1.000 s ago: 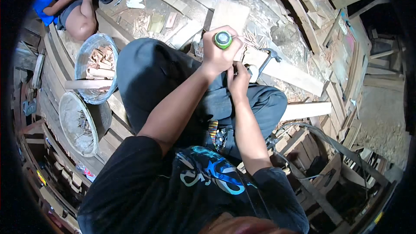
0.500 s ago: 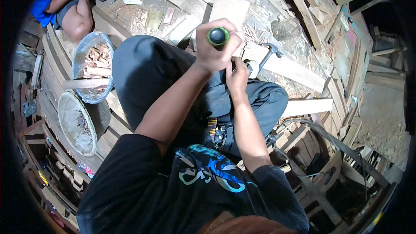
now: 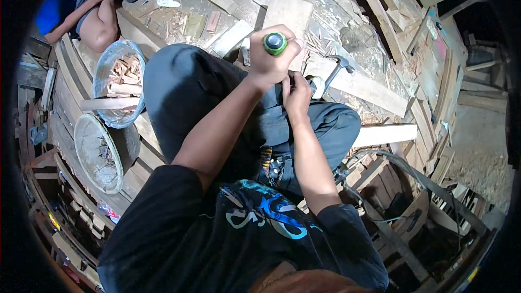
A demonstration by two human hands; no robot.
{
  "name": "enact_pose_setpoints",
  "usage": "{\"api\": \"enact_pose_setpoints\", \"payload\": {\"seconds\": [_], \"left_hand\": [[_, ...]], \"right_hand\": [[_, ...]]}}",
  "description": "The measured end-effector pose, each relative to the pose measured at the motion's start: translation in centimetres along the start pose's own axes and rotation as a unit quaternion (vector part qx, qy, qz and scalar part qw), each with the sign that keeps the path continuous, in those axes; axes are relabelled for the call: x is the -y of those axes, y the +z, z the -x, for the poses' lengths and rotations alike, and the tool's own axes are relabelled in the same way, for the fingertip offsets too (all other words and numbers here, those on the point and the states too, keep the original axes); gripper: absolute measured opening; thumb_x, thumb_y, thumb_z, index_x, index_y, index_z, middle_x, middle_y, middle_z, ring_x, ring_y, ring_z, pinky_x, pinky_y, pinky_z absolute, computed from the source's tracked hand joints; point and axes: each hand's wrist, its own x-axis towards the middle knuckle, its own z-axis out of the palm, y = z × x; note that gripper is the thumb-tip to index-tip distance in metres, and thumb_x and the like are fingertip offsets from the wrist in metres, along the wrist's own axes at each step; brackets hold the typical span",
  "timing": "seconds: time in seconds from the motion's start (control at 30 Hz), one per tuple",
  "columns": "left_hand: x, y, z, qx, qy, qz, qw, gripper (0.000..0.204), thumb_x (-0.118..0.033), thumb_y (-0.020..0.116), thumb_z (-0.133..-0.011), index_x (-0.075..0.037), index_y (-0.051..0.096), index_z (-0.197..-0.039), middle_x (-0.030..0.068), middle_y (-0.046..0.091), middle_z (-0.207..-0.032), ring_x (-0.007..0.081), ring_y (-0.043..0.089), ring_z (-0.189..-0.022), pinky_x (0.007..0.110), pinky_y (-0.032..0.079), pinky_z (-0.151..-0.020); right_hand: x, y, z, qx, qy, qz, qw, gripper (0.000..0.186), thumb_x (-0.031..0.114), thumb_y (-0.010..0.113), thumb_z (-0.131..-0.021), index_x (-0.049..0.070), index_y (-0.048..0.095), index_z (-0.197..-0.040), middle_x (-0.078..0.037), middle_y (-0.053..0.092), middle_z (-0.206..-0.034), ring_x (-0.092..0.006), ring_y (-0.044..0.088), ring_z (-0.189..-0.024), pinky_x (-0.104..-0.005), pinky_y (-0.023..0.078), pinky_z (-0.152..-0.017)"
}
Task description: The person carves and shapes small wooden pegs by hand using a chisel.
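My left hand (image 3: 266, 64) is wrapped round an upright handle with a green rim and a black, rounded end (image 3: 275, 42). I see this handle end-on, so the tool's lower part is hidden beneath the fist. Close below and to the right, my right hand (image 3: 297, 93) has its fingers curled in. Whatever it pinches, if anything, cannot be made out. Both hands are over my crossed legs in dark trousers. A claw hammer (image 3: 340, 67) lies just to the right of my hands, its head on a pale board (image 3: 364, 90).
At left stand a bucket (image 3: 96, 78) of wood pieces and a second grey bucket (image 3: 81, 146) with small dark bits. Another person (image 3: 97, 30) sits at the upper left. Wood scraps and boards (image 3: 287, 11) cover the planked floor ahead. A dark cable (image 3: 418, 176) curves at right.
The handle's top has tilted slightly to the right in my left hand, which has shifted a little. My right hand stays put. The person at the upper left has moved their arms.
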Motion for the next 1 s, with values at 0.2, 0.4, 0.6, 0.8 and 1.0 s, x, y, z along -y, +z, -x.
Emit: {"api": "enact_pose_setpoints", "payload": {"seconds": [0.2, 0.4, 0.6, 0.8, 1.0], "left_hand": [[0.0, 0.3, 0.9, 0.024, 0.02, -0.056, 0.998, 0.011, -0.002, 0.061, -0.079, 0.001, 0.058, -0.068, 0.0028, 0.055, -0.059, 0.0079, 0.051, -0.053, 0.024, 0.039, -0.049], [-1.6, 0.2, 0.6, 0.034, 0.037, -0.04, 0.998, 0.012, -0.003, 0.063, -0.077, 0.001, 0.057, -0.068, 0.0022, 0.055, -0.059, 0.0086, 0.052, -0.053, 0.025, 0.041, -0.05], [-0.5, -0.1, 0.1, 0.013, 0.01, -0.019, 1.0, 0.012, -0.007, 0.065, -0.077, 0.0, 0.059, -0.069, 0.0005, 0.055, -0.059, 0.0087, 0.052, -0.056, 0.025, 0.041, -0.052], [0.0, 0.6, 0.6, 0.056, 0.077, -0.052, 0.994, 0.01, -0.003, 0.062, -0.078, 0.0, 0.058, -0.069, 0.0019, 0.056, -0.059, 0.0079, 0.053, -0.052, 0.025, 0.041, -0.049], [-0.9, 1.0, 1.6, 0.087, 0.102, -0.06, 0.989, 0.012, -0.005, 0.066, -0.074, 0.0, 0.058, -0.067, 0.0044, 0.055, -0.057, 0.0088, 0.053, -0.053, 0.026, 0.042, -0.05]], "right_hand": [[0.9, -0.3, -0.1, 0.021, 0.024, -0.023, 0.999, 0.008, 0.006, 0.061, -0.086, -0.002, 0.06, -0.088, -0.023, 0.063, -0.079, -0.0405, 0.062, -0.075, -0.0446, 0.048, -0.066], [0.2, 0.0, 0.1, 0.026, 0.01, 0.011, 1.0, 0.007, 0.005, 0.061, -0.086, -0.002, 0.061, -0.087, -0.023, 0.062, -0.078, -0.0413, 0.061, -0.076, -0.0458, 0.048, -0.067], [-0.4, 0.3, 0.1, 0.014, 0.002, -0.009, 1.0, 0.009, 0.007, 0.06, -0.086, -0.002, 0.061, -0.09, -0.024, 0.062, -0.078, -0.0434, 0.059, -0.075, -0.0474, 0.047, -0.068], [0.1, 0.0, -0.2, 0.036, 0.0, 0.029, 0.999, 0.009, 0.007, 0.061, -0.085, -0.001, 0.06, -0.09, -0.023, 0.062, -0.079, -0.0408, 0.061, -0.075, -0.0459, 0.048, -0.069], [-0.4, -0.1, 1.0, 0.03, 0.008, 0.003, 1.0, 0.012, 0.005, 0.061, -0.083, -0.002, 0.06, -0.093, -0.023, 0.063, -0.082, -0.0415, 0.061, -0.079, -0.0463, 0.048, -0.071]]}}
